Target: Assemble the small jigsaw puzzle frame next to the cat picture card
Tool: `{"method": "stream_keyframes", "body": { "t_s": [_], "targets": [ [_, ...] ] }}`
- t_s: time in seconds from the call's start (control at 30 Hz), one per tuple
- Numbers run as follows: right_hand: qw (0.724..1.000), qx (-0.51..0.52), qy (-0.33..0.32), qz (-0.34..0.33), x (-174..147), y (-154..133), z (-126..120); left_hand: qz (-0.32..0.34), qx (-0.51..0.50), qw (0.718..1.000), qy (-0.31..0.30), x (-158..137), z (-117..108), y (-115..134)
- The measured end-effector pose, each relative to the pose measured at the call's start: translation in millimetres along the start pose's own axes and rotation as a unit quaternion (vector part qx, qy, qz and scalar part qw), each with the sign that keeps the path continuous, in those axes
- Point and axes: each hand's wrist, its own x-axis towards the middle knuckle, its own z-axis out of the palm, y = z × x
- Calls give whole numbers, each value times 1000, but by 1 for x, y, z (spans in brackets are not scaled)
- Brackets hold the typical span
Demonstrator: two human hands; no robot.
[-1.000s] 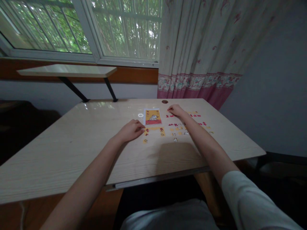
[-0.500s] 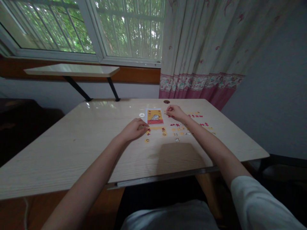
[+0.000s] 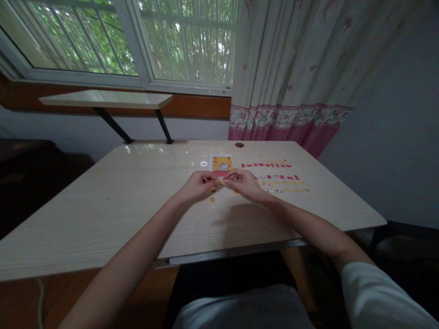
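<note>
My left hand (image 3: 199, 186) and my right hand (image 3: 243, 183) meet just below a picture card (image 3: 222, 164) that shows a white animal on yellow and red. Both hands are closed in a pinch, their fingertips almost touching at a small yellow jigsaw puzzle piece (image 3: 221, 182). Fingers cover most of that piece and much of the joined yellow pieces beneath. A yellow piece with a dark curved mark (image 3: 211, 200) lies below my left fingers. To the right of my right hand, loose puzzle pieces lie in rows, among them a red row (image 3: 267, 165) and a yellow row (image 3: 288, 183).
The pieces and card lie on a pale wooden desk (image 3: 137, 205). A raised shelf (image 3: 106, 98) on black legs stands at the back left. Near the rear edge is a round cable hole (image 3: 239, 145). A curtain (image 3: 284, 91) hangs behind, beside the window.
My right hand has come from the loose pieces right of the card, moving left and nearer to me, to meet my left hand. My left hand has stayed nearly in place.
</note>
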Motion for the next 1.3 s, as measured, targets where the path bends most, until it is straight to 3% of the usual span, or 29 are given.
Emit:
{"method": "stream_keyframes", "body": {
  "t_s": [0.13,0.3,0.7,0.8,0.9,1.0,1.17,1.3],
  "targets": [
    [995,-85,26,-41,-4,1,-4,6,-19,1000,6,0,0,1],
    [967,-220,21,-123,-5,3,-10,18,-19,1000,4,1,-1,1],
    [943,-273,21,-190,-7,6,-7,19,-1,1000,1,1,1,-4],
    [943,-277,24,-181,-6,8,-5,30,53,998,9,2,-6,-3],
    [950,-284,-4,-132,-4,8,1,51,177,983,24,3,-20,-6],
    [957,-274,-51,-83,-1,9,12,88,258,962,-16,4,-32,-19],
    [959,-259,-97,-53,2,12,26,105,300,947,-44,5,-35,-42],
    [950,-283,-118,-52,2,11,27,108,322,939,-61,5,-34,-43]
  ]
}}
